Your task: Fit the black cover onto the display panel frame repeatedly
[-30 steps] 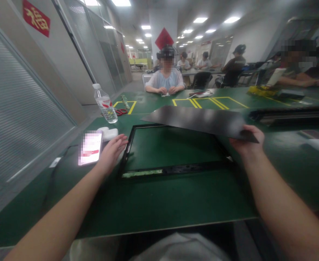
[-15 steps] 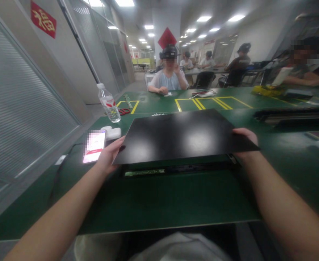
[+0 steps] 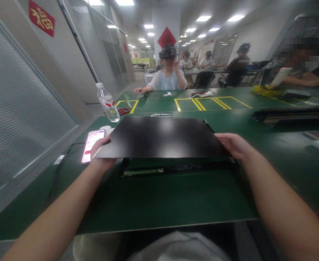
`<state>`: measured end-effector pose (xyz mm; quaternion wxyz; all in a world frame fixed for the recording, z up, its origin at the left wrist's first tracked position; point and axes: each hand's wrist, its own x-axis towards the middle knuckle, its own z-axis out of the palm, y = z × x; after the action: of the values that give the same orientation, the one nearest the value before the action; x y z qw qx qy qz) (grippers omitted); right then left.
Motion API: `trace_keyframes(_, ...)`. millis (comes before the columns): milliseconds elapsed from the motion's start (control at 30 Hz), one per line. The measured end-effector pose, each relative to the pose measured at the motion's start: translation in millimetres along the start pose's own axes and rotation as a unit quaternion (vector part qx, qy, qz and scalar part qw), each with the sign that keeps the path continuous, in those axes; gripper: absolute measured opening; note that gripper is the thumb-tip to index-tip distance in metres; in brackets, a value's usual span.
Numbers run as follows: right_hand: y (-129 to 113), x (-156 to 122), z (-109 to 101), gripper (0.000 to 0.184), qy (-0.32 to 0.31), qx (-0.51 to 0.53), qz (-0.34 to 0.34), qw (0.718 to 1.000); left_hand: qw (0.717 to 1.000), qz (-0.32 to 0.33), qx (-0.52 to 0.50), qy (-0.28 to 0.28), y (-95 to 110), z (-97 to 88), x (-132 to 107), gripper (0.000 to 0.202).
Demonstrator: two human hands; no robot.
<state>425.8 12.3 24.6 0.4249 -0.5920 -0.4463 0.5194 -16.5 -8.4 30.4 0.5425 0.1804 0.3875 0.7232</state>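
A large black flat panel (image 3: 162,137) hangs nearly level just above a black rectangular frame (image 3: 175,168) that lies on the green table (image 3: 162,203). My left hand (image 3: 101,154) grips the panel's near left corner, fingers curled round the edge. My right hand (image 3: 234,145) holds the panel's right edge, thumb on top. Only the frame's front strip, with a green circuit strip (image 3: 143,172), shows below the panel.
A lit phone (image 3: 92,144) with a cable lies left of the panel. A water bottle (image 3: 108,103) and red scissors (image 3: 122,111) stand further back. A long dark part (image 3: 292,117) lies at right. People sit at the far side and right.
The panel, first held only by my right hand and tilted above the frame, has come over the frame and sunk lower. My left hand left the frame's corner and took the panel's left corner.
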Motion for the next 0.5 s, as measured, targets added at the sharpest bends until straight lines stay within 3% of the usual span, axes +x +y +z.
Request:
trace_keyframes(100, 2.3, 5.1, -2.5, 0.02, -0.022, 0.071, 0.069, 0.995, 1.0, 0.011, -0.014, 0.008, 1.8, 1.8, -1.1, 0.023)
trace_keyframes(200, 5.2, 10.0, -6.2, 0.019, 0.004, 0.067, 0.063, 0.996, 1.0, 0.005, -0.006, -0.014, 1.3, 1.2, -1.6, 0.028)
trace_keyframes(367, 5.7, 10.4, -7.8, 0.045, 0.075, 0.046, 0.04, 0.995, 0.998, -0.008, 0.023, -0.058, -0.5, -8.0, 3.6, 0.037)
trace_keyframes(500, 3.9, 7.4, -4.4, 0.05, 0.103, 0.021, 0.033, 0.994, 0.993, -0.002, 0.055, -0.101, 0.2, -17.4, 13.1, 0.042)
